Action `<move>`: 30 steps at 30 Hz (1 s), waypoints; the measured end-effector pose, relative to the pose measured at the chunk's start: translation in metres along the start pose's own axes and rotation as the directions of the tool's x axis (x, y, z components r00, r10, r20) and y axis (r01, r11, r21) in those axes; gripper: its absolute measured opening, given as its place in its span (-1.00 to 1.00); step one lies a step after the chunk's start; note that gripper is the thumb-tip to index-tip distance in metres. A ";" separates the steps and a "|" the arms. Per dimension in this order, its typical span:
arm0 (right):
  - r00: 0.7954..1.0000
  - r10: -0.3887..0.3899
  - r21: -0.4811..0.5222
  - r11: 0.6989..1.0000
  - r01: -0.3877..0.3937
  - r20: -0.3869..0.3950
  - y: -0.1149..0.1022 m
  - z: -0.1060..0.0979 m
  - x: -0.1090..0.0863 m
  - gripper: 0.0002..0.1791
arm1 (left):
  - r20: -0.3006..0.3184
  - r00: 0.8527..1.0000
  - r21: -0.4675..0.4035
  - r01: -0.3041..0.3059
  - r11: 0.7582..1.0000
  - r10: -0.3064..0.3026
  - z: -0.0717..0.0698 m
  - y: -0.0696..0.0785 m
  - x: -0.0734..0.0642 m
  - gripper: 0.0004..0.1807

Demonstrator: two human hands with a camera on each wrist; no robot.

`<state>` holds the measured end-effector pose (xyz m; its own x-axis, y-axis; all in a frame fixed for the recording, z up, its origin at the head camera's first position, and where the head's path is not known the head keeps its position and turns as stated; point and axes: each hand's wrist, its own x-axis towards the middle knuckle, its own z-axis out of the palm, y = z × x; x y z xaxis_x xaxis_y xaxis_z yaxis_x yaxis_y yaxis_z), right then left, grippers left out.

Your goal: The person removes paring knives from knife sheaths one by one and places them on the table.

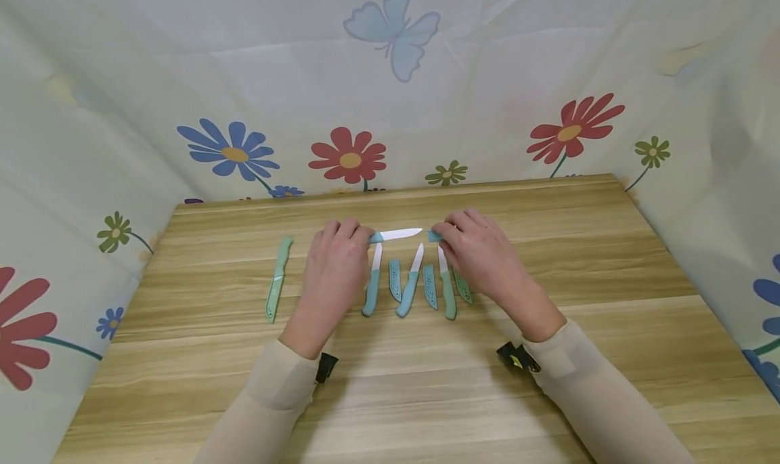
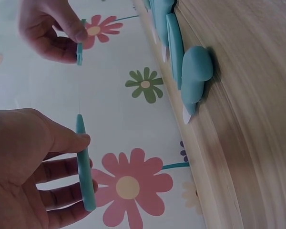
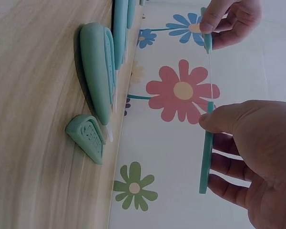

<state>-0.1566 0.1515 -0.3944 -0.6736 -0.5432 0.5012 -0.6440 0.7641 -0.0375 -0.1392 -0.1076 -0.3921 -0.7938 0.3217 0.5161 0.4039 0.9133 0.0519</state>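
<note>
Between thumb and fingers, my left hand (image 1: 335,261) holds a paring knife (image 1: 402,234) by its blue handle, its white blade pointing right. The left wrist view shows that handle (image 2: 86,167) pinched near its blade end. My right hand (image 1: 487,254) pinches a blue blade sheath (image 1: 434,236), with a small gap between it and the blade tip. Below the hands lie two blue-handled knives (image 1: 372,291) (image 1: 407,294) and a green-handled knife (image 1: 448,294), all with bare white blades. Beside them are two blue sheaths (image 1: 395,280) (image 1: 430,286) and a green sheath (image 1: 463,288), partly behind the right hand.
A green knife (image 1: 278,281) in its sheath lies left of the left hand. Everything rests on a wood-grain table (image 1: 402,396). A white curtain (image 1: 292,78) printed with flowers and a butterfly hangs behind the table and along both sides.
</note>
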 end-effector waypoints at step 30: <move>0.929 0.200 0.362 0.879 -0.311 0.313 -0.027 0.012 0.035 -0.76 | 0.007 0.992 -0.023 0.126 0.992 -0.126 -0.008 -0.029 -0.009 -0.81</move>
<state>-0.1672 0.1077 -0.3860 -0.8678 -0.4601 0.1876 -0.4874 0.7144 -0.5020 -0.1401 -0.1391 -0.3916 -0.8415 0.2057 0.4996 0.3107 0.9407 0.1361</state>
